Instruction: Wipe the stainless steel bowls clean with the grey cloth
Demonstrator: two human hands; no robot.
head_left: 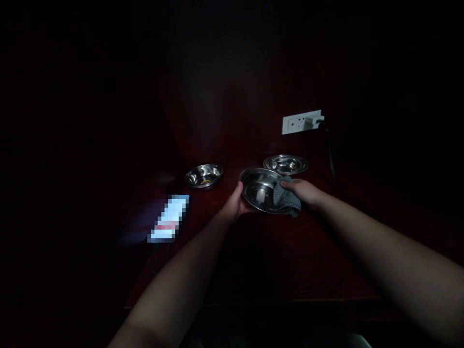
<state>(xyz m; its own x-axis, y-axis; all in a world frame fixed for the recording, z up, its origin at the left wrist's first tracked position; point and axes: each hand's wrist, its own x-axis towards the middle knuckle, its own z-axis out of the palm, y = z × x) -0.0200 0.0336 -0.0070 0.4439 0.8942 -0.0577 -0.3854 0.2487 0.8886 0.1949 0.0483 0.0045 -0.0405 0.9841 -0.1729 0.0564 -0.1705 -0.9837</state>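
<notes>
My left hand [235, 202] grips the left rim of a steel bowl [258, 189], tilted toward me above a dark red wooden table [282, 261]. Closed on a grey cloth [284, 197], my right hand [304, 191] presses it against the bowl's right rim and inside. Both arms reach forward from the bottom of the view.
A second steel bowl [204, 175] sits to the left and a third [286, 164] just behind the held one. A lit phone [169, 218] lies at the left. On the wall behind, a white socket strip [300, 122] holds a plug and a dark cable. The room is very dim.
</notes>
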